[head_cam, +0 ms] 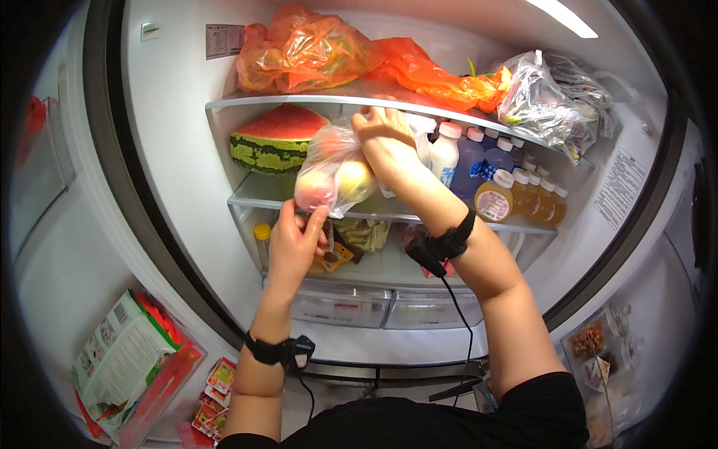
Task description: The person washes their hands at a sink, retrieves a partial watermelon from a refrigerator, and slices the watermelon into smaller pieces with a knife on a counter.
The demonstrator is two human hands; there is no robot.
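Note:
A clear plastic bag of round red and yellow fruit (336, 182) is at the front of the refrigerator's middle shelf (263, 200). My left hand (297, 233) pinches the bag's lower edge between thumb and fingers. My right hand (387, 132) reaches in just under the upper shelf, beside the bag's top; its fingertips are partly hidden, so what they hold cannot be told. Left of the bag lies a cut watermelon (275, 143). Bottles stand to the right of my right hand, among them a white bottle with a pink cap (446, 154).
Orange plastic bags (308, 53) and a clear bag of produce (547, 106) fill the upper shelf (336, 100). Small bottles of yellow drink (493, 196) stand at the right. Packets lie on the lower shelf above clear drawers (342, 306). Open doors with loaded bins flank both sides.

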